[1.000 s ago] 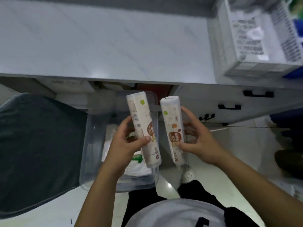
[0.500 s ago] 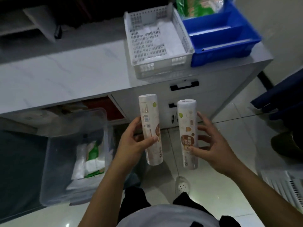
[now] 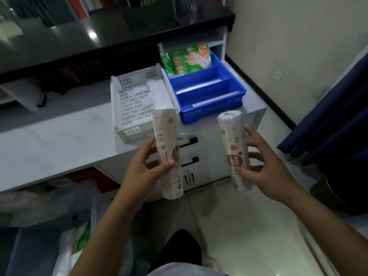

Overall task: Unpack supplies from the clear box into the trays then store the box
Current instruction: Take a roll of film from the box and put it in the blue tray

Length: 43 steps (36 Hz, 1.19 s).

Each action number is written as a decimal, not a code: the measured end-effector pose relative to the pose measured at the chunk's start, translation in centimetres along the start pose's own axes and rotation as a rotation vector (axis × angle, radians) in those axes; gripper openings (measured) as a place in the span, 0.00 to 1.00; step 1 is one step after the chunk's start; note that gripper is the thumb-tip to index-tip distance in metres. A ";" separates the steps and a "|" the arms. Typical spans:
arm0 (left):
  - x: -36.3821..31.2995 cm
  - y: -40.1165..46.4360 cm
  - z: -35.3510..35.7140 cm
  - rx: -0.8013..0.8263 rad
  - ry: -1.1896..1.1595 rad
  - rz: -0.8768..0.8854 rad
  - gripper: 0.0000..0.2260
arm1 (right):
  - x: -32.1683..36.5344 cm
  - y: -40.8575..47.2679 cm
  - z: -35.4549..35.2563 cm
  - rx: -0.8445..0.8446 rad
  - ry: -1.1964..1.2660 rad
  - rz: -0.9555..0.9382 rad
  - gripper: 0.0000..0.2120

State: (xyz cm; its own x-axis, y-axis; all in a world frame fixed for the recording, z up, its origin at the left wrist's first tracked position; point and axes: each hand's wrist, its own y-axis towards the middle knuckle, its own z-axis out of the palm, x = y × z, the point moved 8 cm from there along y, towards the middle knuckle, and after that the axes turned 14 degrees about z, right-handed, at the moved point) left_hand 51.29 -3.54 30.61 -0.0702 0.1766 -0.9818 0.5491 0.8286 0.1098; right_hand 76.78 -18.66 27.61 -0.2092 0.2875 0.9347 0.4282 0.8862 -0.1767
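Carrying one roll per hand toward the trays, lay each flat in a free compartment of the blue tray [image 3: 209, 96] or the white perforated tray [image 3: 117, 108]. Left hand [image 3: 143, 172] wraps the left roll [image 3: 168, 154]; right hand [image 3: 264, 172] holds the right roll [image 3: 236, 150] with fingers spread. Clear box [image 3: 49, 226] sits low left.

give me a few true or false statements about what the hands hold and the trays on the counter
1. Each hand holds one roll, left hand and right hand. True.
2. The blue tray is completely empty. False: green packets lie in its far compartment.
3. The white slotted tray sits to the right of the blue tray. False: it sits to its left.
4. The left roll and right roll are held apart. True.
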 end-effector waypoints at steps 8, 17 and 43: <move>-0.6 9.9 -0.1 0.003 0.004 0.057 0.35 | 4.7 9.1 -4.5 -0.031 -0.267 -0.095 0.45; 0.4 22.7 -2.0 -0.066 -0.052 0.050 0.34 | 11.4 23.8 -2.6 -0.015 -1.075 -0.397 0.44; 4.3 30.1 0.1 -0.112 0.032 -0.132 0.30 | 2.0 39.4 -1.7 0.094 -1.403 -0.258 0.42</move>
State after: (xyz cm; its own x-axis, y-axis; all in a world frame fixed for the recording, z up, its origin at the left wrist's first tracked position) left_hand 67.62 22.09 29.68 -0.1629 0.0771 -0.9836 0.4372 0.8993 -0.0020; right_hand 94.75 16.25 22.99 -0.9757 0.1831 -0.1205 0.1977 0.9725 -0.1231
